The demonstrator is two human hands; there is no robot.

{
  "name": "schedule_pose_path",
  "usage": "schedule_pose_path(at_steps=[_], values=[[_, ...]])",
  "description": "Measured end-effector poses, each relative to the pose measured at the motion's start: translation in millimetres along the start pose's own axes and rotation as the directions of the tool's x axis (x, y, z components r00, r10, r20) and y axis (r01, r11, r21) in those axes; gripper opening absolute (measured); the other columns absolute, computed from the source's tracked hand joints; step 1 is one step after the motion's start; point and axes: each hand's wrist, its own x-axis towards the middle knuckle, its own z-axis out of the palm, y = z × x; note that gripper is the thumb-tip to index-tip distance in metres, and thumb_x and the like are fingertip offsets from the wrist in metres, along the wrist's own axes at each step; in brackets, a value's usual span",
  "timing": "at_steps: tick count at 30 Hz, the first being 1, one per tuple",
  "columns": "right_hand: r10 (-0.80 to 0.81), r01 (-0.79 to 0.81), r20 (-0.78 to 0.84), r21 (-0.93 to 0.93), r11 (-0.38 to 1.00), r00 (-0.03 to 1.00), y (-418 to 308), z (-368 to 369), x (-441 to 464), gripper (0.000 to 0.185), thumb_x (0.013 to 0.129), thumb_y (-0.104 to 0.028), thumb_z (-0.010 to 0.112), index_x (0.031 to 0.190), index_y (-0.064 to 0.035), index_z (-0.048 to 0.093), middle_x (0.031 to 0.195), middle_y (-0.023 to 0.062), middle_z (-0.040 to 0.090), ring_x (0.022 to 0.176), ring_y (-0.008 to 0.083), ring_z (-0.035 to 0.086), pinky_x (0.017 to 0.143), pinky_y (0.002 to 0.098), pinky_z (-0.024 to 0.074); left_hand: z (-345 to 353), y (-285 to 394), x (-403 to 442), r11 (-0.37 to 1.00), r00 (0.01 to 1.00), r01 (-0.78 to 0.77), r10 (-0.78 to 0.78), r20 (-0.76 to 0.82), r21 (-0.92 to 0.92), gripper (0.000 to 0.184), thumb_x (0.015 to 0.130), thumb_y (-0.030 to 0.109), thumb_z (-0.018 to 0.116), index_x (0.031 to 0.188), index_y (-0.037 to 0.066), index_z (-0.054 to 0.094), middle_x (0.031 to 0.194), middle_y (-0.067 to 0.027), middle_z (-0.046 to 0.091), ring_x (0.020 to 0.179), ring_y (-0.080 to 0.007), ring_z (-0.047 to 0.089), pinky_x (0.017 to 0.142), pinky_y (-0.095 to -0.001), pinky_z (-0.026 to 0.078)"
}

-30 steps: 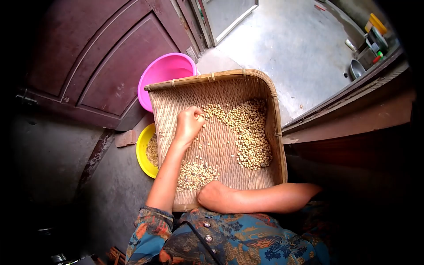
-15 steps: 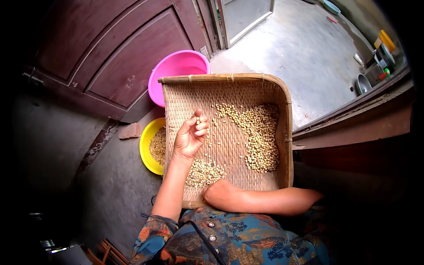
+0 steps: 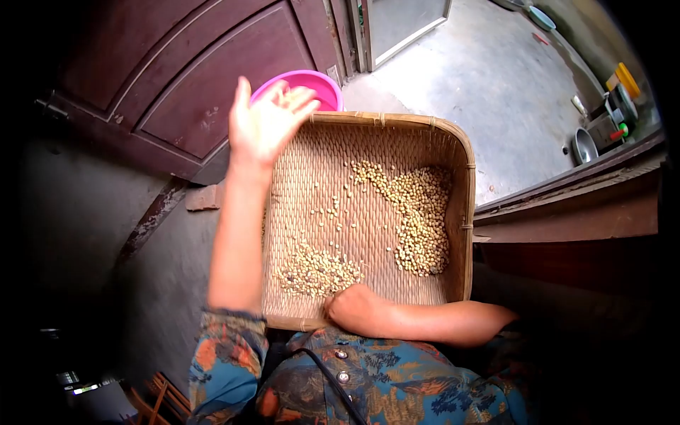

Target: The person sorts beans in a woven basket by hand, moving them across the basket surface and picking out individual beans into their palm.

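Observed left hand (image 3: 265, 127) with fingers spread, gripping nothing visible, at far-left corner of tan woven tray with bamboo rim (image 3: 312, 159), overlapping bright pink round tub (image 3: 327, 86) in view. Found right hand (image 3: 350, 306) curled, fingers hidden, cannot tell whether grasping; just beside near-left heap of small pale-yellow beans (image 3: 315, 273). Noted larger bean heap (image 3: 423, 223) along right wall, lengthwise far to near, closer to right hand.

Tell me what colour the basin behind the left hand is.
The basin is bright pink, partly hidden by the left hand; the head view shows it.
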Motion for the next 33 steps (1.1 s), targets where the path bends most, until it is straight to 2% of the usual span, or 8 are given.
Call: schedule_pose_path(at_steps=[2, 3, 5, 7, 13, 22, 26, 33], values=[[-0.049, 0.047, -0.03, -0.046, 0.998, 0.998, 5.1, 3.7, 0.5, 0.014, 0.081, -0.013, 0.054, 0.076, -0.0036, 0.063, 0.064, 0.0054, 0.064, 0.054, 0.0154, 0.062, 0.042, 0.0285, 0.0445, -0.3, 1.3, 3.0, 0.778, 0.945, -0.19, 0.31, -0.102, 0.599, 0.085, 0.096, 0.047, 0.045, 0.148, -0.003, 0.0, 0.152, -0.0285, 0.012, 0.141, -0.0408, 0.016, 0.113, -0.0544, 0.02], [-0.045, 0.045, -0.003, -0.068, 0.997, 0.999, 11.0, 1.5, -0.8, 0.014, 0.081, -0.012, 0.054, 0.076, -0.0036, 0.063, 0.064, 0.0053, 0.064, 0.054, 0.0151, 0.062, 0.042, 0.0283, 0.0445, -19.6, -13.8, 3.6, 0.642, 0.882, -0.269, 0.463, -0.084, 0.718, 0.066, 0.094, 0.033, 0.056, 0.141, -0.005, 0.03, 0.141, -0.0239, 0.039, 0.132, -0.0327, 0.039, 0.107, -0.0471, 0.034], [-0.028, 0.03, 0.037, -0.047, 0.998, 0.999, 3.5, 0.5, -0.2, 0.013, 0.081, -0.012, 0.053, 0.076, -0.0037, 0.062, 0.063, 0.0053, 0.064, 0.054, 0.0146, 0.062, 0.042, 0.0281, 0.0444, -54.1, -38.6, -14.5, 0.465, 0.943, -0.25, 0.318, 0.103, 0.85, 0.031, 0.09, 0.013, 0.061, 0.115, -0.005, 0.057, 0.11, -0.0123, 0.062, 0.102, -0.0197, 0.061, 0.089, -0.0334, 0.049], [-0.028, 0.028, -0.004, -0.01, 1.0, 1.0, 1.9, 4.3, -1.3, 0.013, 0.081, -0.012, 0.053, 0.076, -0.0036, 0.062, 0.064, 0.0043, 0.064, 0.055, 0.014, 0.062, 0.043, 0.0279, 0.0445, -51.6, -63.5, -42.7, 0.449, 0.988, -0.15, 0.105, 0.114, 0.881, 0.01, 0.088, -0.001, 0.059, 0.096, -0.002, 0.064, 0.084, -0.002, 0.064, 0.075, -0.0088, 0.062, 0.07, -0.0236, 0.051], [-0.059, 0.062, 0.062, -0.048, 0.997, 0.996, 3.2, -0.1, -0.3, 0.013, 0.082, -0.011, 0.052, 0.078, -0.0029, 0.062, 0.064, 0.0035, 0.063, 0.056, 0.0139, 0.062, 0.043, 0.0274, 0.0449, -85.4, -81.7, -59.7, 0.148, 0.997, -0.061, 0.062, 0.052, 0.987, 0.013, 0.085, -0.002, 0.059, 0.096, -0.002, 0.065, 0.08, -0.004, 0.063, 0.071, -0.0096, 0.059, 0.066, -0.0233, 0.049], [-0.056, 0.06, 0.08, -0.045, 0.997, 0.995, 4.8, -1.9, 0.7, 0.012, 0.081, -0.01, 0.053, 0.079, -0.002, 0.062, 0.066, 0.0041, 0.064, 0.057, 0.0143, 0.063, 0.043, 0.0268, 0.0454, -81.3, -115.9, -45.8, -0.267, 0.93, -0.345, 0.033, 0.366, 0.9, 0.012, 0.08, 0.005, 0.067, 0.086, -0.002, 0.059, 0.084, -0.0144, 0.057, 0.077, -0.0298, 0.059, 0.071, -0.036, 0.049], [-0.052, 0.054, 0.066, -0.027, 0.998, 0.996, 4.3, -1.5, 0.1, 0.011, 0.08, -0.01, 0.053, 0.079, -0.0023, 0.062, 0.065, 0.0043, 0.064, 0.056, 0.0143, 0.063, 0.043, 0.0265, 0.045, -90.6, -109.3, -44.3, -0.378, 0.903, -0.408, -0.033, 0.428, 0.831, 0.012, 0.084, 0.006, 0.064, 0.092, -0.001, 0.057, 0.085, -0.0133, 0.057, 0.077, -0.0273, 0.059, 0.07, -0.0347, 0.048], [-0.062, 0.063, 0.057, -0.009, 0.998, 0.996, 5.4, 0.7, -0.2, 0.011, 0.079, -0.011, 0.054, 0.076, -0.0035, 0.06, 0.063, 0.0043, 0.063, 0.055, 0.0142, 0.062, 0.043, 0.0269, 0.0444, -82.4, -65.4, -71.0, -0.11, 0.971, -0.233, 0.033, 0.237, 0.966, 0.009, 0.081, 0.001, 0.064, 0.09, -0.001, 0.065, 0.083, -0.0083, 0.061, 0.07, -0.0127, 0.059, 0.064, -0.0265, 0.049]])
